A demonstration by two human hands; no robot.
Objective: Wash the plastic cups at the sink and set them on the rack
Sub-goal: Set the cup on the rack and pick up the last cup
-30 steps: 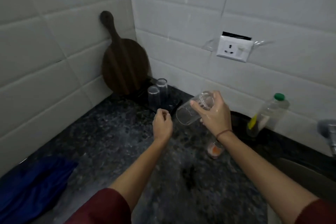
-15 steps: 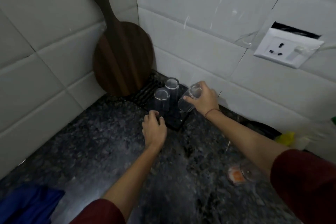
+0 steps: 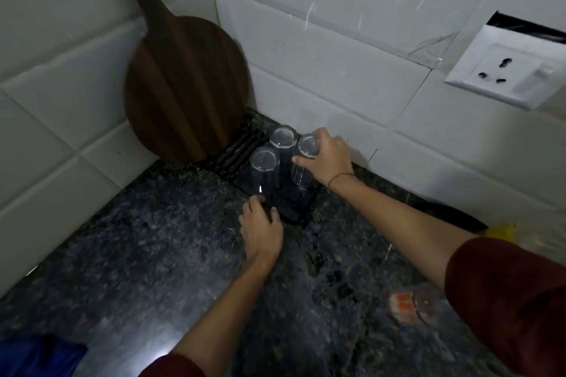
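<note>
Right hand (image 3: pixel 329 159) fingers pinch the light, probably slippery cup (image 3: pixel 303 173) near its upturned base; left hand (image 3: pixel 262 231) fingers rest relaxed against the rack (image 3: pixel 295 208).

The dark speckled counter (image 3: pixel 147 254) in front of me runs into the tiled corner. A black ribbed rack (image 3: pixel 234 156) sits there, with a round wooden board (image 3: pixel 183 86) on edge just beside it. Near my right sleeve lies a clear orange-stained cup (image 3: pixel 410 306), and a blue cloth (image 3: pixel 36 355) lies at the near left.
</note>
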